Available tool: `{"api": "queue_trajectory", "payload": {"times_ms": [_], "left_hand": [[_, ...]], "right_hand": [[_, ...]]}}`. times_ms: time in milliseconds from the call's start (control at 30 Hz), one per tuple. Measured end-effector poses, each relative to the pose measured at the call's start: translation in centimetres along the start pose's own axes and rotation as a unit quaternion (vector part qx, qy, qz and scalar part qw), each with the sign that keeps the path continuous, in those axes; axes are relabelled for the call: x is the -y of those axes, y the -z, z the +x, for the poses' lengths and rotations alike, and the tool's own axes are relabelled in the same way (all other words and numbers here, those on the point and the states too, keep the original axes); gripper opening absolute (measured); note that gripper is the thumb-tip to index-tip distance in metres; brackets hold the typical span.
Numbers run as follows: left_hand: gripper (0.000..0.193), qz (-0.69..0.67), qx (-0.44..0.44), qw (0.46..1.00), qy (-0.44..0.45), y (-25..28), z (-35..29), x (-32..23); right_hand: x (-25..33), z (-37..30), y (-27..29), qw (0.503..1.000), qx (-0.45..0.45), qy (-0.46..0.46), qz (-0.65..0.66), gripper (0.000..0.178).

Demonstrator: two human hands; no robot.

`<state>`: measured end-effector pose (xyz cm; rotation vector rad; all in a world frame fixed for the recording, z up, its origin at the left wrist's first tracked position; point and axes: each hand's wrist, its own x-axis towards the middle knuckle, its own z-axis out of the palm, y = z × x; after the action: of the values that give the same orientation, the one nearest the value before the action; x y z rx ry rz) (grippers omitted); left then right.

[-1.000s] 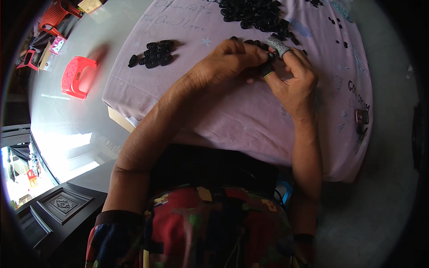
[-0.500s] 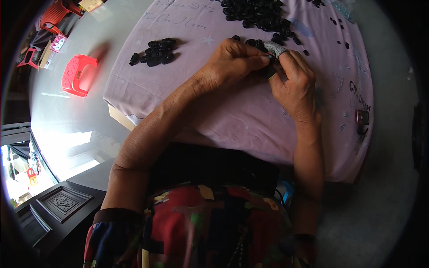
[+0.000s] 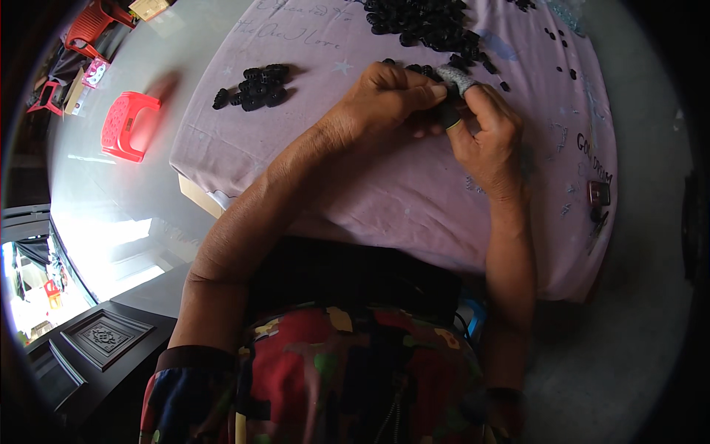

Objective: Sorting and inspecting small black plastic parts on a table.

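Over the far middle of the pink cloth [image 3: 370, 200], my two hands meet with their fingertips close together. My left hand [image 3: 392, 95] is closed in a pinch, its thumb laid toward the right fingertips. My right hand [image 3: 488, 140] is closed too; its index finger wears a grey fabric cover [image 3: 455, 76] and its thumb a dark cover with a yellow-green edge. Whatever is pinched between them is small and hidden by the fingers. Just beyond the fingertips lie a few black ridged pieces [image 3: 423, 70]. A small heap of similar black pieces [image 3: 260, 87] rests to the left.
A large pile of black pieces [image 3: 418, 24] covers the far part of the table. Loose bits lie at the far right, near clear plastic [image 3: 568, 18]. A small reddish case [image 3: 599, 194] sits by the right edge. A red stool [image 3: 127, 127] stands on the floor at left.
My left thumb has moved slightly further over the right fingertips, and left fingertips now show below it. The dark cover on my right thumb shows more. The heaps look the same.
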<state>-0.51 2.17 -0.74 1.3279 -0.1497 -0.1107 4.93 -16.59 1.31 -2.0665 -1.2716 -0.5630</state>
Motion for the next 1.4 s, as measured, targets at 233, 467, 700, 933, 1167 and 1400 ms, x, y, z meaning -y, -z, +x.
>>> {"api": "queue_trajectory", "payload": {"times_ms": [233, 467, 700, 933, 1167, 1400], "left_hand": [[0.035, -0.061, -0.006, 0.998, 0.035, -0.2, -0.4, -0.7], [0.035, -0.002, 0.036, 0.999, 0.027, 0.4, -0.5, -0.7], [0.022, 0.057, -0.051, 0.995, -0.061, 0.1, -0.3, 0.5], [0.018, 0.424, -0.212, 0.853, -0.216, 1.2, -2.9, -0.9], [0.017, 0.589, -0.310, 0.716, -0.211, 9.2, -8.1, -3.0], [0.026, 0.544, -0.340, 0.756, -0.130, 11.2, -9.4, -2.2]], "right_hand": [[-0.5, 0.0, 0.3, 1.000, -0.016, 0.003, 0.000, 0.024], [-0.3, 0.1, 0.5, 1.000, 0.003, 0.020, -0.004, 0.017], [0.3, 0.1, 0.2, 0.999, 0.032, 0.020, -0.016, 0.021], [0.5, 0.0, 0.5, 0.998, 0.050, 0.020, -0.020, 0.021], [-0.8, -0.2, -0.8, 0.995, 0.068, -0.003, -0.074, 0.017], [-1.1, -0.5, -0.5, 0.996, 0.047, -0.041, -0.068, 0.020]]}}
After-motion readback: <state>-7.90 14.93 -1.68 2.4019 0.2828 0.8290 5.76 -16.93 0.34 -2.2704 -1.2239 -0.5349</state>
